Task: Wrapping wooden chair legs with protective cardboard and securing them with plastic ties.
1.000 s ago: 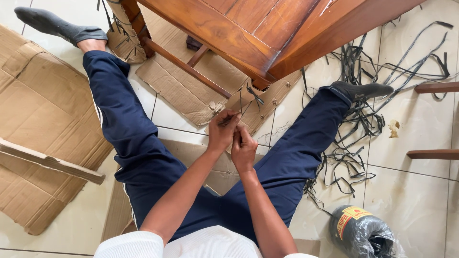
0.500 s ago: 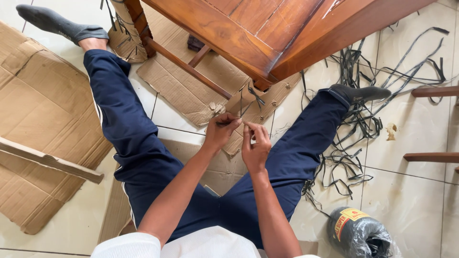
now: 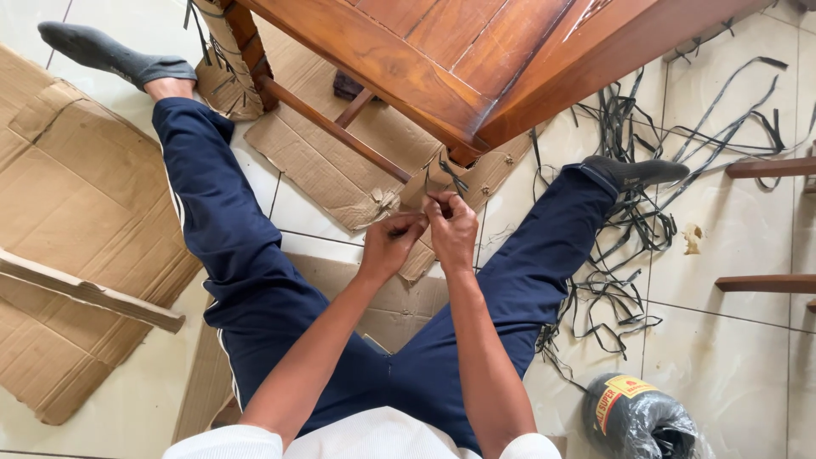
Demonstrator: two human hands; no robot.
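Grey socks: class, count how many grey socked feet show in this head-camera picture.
2. One grey sock lies at upper left on the tiled floor; the other grey sock lies at right beside the tangle of black straps. None seems hidden.

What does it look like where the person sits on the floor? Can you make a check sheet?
Surface: pale tiled floor, flat brown cardboard sheets on it.
Job's things: cardboard wrap and thin black strap at the brown wooden table's leg.
Clutter: tangled black straps; black plastic-wrapped roll.
Grippers: left hand and right hand pinch the wrap.
Cables: nothing seen.
Surroundings: wooden bars at right.
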